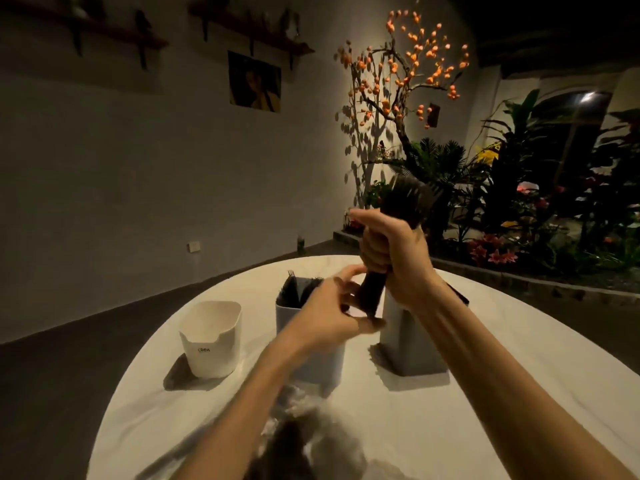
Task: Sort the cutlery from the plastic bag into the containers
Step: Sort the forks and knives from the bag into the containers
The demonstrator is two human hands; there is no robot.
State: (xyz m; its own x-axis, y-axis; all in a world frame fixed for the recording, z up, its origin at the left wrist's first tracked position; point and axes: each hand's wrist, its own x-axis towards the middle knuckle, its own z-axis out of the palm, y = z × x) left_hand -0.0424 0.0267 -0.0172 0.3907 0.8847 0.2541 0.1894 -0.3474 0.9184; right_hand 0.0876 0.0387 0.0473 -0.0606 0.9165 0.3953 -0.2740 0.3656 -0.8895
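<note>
On the round white table [519, 393], three containers are set in a row, and places are given here relative to the middle container [294, 310]. To its left, apart from it, an open white container [211, 337] is seen with nothing visible inside and small lettering on its front. The middle container itself is filled with dark forks [294, 289], tines up, and its near side is hidden by the left forearm. The left hand [332, 313] is held in front of its right edge, fingers curled, with the fingertips touching the lower end of a dark bundle of cutlery [398, 209]; whether the bundle is pinched there cannot be told, since the picture is blurred. The bundle is held upright above and to the right of the middle container, gripped round its handles by the right hand [391, 251], whose fingers are wrapped tightly about it. Just right of the middle container, a third container [408, 341] is largely covered by the right hand and wrist. Nearer the camera than the middle container, a clear plastic bag [301, 434] with dark cutlery inside lies on the table, blurred and partly hidden by the left forearm. Behind the table, to the right, a branch with orange blossoms [412, 64] and green plants [519, 188] are seen against the wall.
</note>
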